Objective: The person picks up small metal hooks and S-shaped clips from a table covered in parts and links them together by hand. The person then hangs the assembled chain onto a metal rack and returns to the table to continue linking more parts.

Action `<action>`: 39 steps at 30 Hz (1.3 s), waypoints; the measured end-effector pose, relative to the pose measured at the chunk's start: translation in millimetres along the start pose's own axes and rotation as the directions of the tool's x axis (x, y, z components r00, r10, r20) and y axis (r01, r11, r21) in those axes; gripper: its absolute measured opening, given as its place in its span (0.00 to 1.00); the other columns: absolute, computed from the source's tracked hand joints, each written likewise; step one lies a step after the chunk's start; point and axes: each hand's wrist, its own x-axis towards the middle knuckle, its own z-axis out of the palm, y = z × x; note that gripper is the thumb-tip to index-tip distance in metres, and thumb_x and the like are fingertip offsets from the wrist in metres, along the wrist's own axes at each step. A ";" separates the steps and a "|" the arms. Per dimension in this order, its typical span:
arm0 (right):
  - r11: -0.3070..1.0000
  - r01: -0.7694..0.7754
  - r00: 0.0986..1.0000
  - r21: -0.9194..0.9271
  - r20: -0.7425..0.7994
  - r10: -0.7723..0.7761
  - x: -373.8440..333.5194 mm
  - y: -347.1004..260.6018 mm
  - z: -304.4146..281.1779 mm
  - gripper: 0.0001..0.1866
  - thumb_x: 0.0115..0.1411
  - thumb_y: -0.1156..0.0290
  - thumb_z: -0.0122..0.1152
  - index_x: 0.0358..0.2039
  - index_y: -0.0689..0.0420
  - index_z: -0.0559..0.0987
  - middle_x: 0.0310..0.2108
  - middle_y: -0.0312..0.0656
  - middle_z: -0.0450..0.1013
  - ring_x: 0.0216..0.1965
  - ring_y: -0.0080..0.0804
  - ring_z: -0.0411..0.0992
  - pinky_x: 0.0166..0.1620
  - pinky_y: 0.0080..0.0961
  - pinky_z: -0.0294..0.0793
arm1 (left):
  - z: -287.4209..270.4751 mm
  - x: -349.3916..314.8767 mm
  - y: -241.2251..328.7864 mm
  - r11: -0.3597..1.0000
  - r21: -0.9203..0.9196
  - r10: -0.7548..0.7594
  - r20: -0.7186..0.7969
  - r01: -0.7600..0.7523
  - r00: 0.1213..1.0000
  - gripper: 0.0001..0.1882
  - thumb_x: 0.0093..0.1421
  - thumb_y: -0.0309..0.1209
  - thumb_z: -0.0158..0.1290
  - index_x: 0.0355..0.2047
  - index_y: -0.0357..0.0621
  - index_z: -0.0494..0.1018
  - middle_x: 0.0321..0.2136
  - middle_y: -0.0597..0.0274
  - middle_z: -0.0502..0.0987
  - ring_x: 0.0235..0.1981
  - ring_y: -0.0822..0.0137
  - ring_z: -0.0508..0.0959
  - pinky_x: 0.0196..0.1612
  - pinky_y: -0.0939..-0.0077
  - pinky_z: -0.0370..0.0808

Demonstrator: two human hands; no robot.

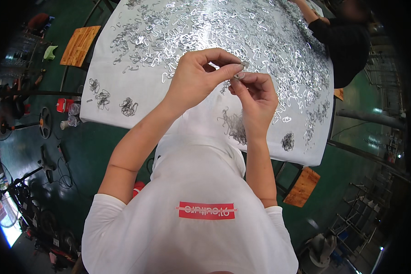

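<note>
My left hand [201,75] is raised over the near part of a white-covered table [146,86], thumb and forefinger pinched together. Close against its fingertips, my right hand [259,93] pinches too, with its other fingers curled. Something small and greyish shows at the fingertips, too small to name. Shiny bent metal hooks [187,27] lie scattered thickly beyond my hands. Below the right hand, partly hidden by it, is a loose heap of thin dark wire pieces [234,128].
Small dark wire clumps [129,107] lie along the near left edge, another clump [287,141] at the near right. A person in black [345,45] reaches over the far right. Wooden stools [80,45] stand beside the table. A black fan [44,122] is on the left.
</note>
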 end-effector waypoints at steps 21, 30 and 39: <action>0.057 -0.078 0.871 -0.995 -0.041 0.489 -47.0 154.2 -69.2 0.12 0.54 0.60 0.61 0.30 0.56 0.80 0.32 0.45 0.77 0.33 0.44 0.76 0.38 0.40 0.73 | -7.5 -14.1 -17.1 0.995 0.029 0.099 -0.111 -0.096 0.989 0.05 0.55 0.29 0.60 0.33 0.45 0.80 0.29 0.70 0.81 0.30 0.80 0.76 0.32 0.83 0.70; -0.034 0.142 0.915 -0.989 0.118 0.386 -58.4 160.8 -75.6 0.09 0.54 0.64 0.60 0.31 0.56 0.78 0.33 0.43 0.76 0.33 0.43 0.75 0.36 0.39 0.71 | -6.3 -19.8 -18.2 0.996 0.044 0.089 -0.139 -0.083 0.986 0.05 0.55 0.29 0.60 0.33 0.46 0.80 0.29 0.71 0.80 0.29 0.80 0.76 0.31 0.84 0.69; 0.682 -0.535 0.769 -0.498 0.048 0.638 -30.8 112.5 -87.2 0.09 0.61 0.66 0.57 0.31 0.59 0.76 0.24 0.29 0.68 0.24 0.18 0.62 0.30 0.16 0.60 | -10.6 -22.7 -10.5 0.992 0.083 0.109 -0.139 -0.099 0.984 0.05 0.55 0.29 0.60 0.33 0.46 0.80 0.28 0.70 0.81 0.29 0.79 0.76 0.31 0.83 0.69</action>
